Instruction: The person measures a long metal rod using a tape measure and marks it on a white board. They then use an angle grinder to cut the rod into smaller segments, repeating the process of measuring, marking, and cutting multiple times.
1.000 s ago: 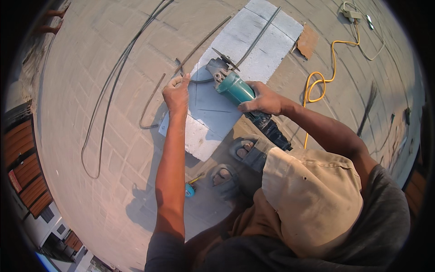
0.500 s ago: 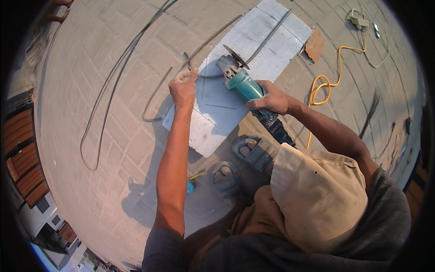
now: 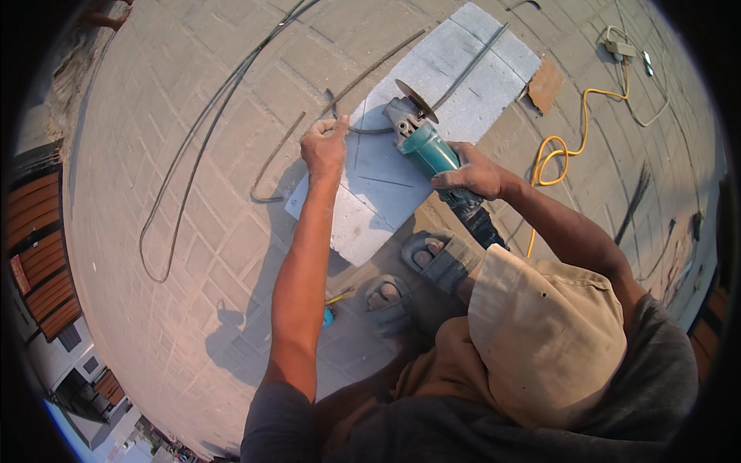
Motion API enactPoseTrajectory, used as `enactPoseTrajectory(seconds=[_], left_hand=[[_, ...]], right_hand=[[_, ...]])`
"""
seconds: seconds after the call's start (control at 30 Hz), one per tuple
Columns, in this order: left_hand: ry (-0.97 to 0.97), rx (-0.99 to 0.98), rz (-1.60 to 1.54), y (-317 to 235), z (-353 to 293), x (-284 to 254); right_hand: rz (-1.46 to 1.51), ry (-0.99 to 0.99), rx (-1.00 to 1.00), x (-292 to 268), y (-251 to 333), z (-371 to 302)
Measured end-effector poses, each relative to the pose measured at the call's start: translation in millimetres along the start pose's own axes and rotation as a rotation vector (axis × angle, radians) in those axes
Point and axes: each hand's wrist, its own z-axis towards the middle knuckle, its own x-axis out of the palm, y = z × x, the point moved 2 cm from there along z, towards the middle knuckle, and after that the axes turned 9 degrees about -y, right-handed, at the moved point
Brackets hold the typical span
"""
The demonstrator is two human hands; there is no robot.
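Observation:
My right hand [image 3: 475, 174] is wrapped round the green body of an angle grinder [image 3: 429, 148]. Its cutting disc [image 3: 417, 100] stands on edge above a pale grey-white slab [image 3: 370, 220]. With thumb and fingers, my left hand [image 3: 323, 150] pinches a thin dark metal rod [image 3: 372, 130] that runs over the slab's left edge to the grinder head. Whether the disc touches that rod, I cannot tell. Another straight rod [image 3: 472, 63] lies lengthwise on the far part of the slab, which is marked with dark lines.
Left of the slab lie a bent rod [image 3: 270, 162] and a long looped rod [image 3: 197, 119]. A yellow cord [image 3: 584, 131] runs right to a socket block [image 3: 620, 49]. A brown scrap [image 3: 545, 86] adjoins the slab. Near my sandalled feet [image 3: 386, 297] is a blue tape measure [image 3: 328, 315].
The whole view has shifted slightly, so everything sits a little further right and lower. Both hands keep their holds, and the grinder stays in nearly the same place over the slab.

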Motion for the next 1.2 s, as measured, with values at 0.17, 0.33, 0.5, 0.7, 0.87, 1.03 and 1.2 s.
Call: enactPoseTrajectory(seconds=[0.17,0.33,0.5,0.7,0.87,1.03,1.2], left_hand=[[-0.009,0.039,0.028,1.2,0.1,0.1],[0.0,0.017,0.012,-13.3,-4.8,-3.7],[0.016,-0.018,-0.019,-15.0,-4.5,-3.8],[0.02,-0.056,-0.02,-12.3,-4.6,-3.9],[0.005,-0.019,-0.032,-8.2,-3.5,-2.9],[0.011,-0.038,-0.019,-10.5,-3.3,-3.3],[0.029,-0.071,-0.036,-8.8,-2.6,-2.1]], right_hand=[[-0.032,0.014,0.018,-2.3,0.1,-5.6],[-0.007,-0.001,0.014,-3.9,-0.5,-3.4],[-0.04,0.004,-0.008,-5.1,-3.7,3.2],[-0.051,0.004,-0.012,-5.4,-2.3,-2.2],[-0.04,0.016,-0.019,-6.4,-6.2,-3.9],[-0.039,0.017,-0.024,-5.7,-5.0,1.6],[-0.032,0.014,-0.024,-4.2,-2.2,4.3]])
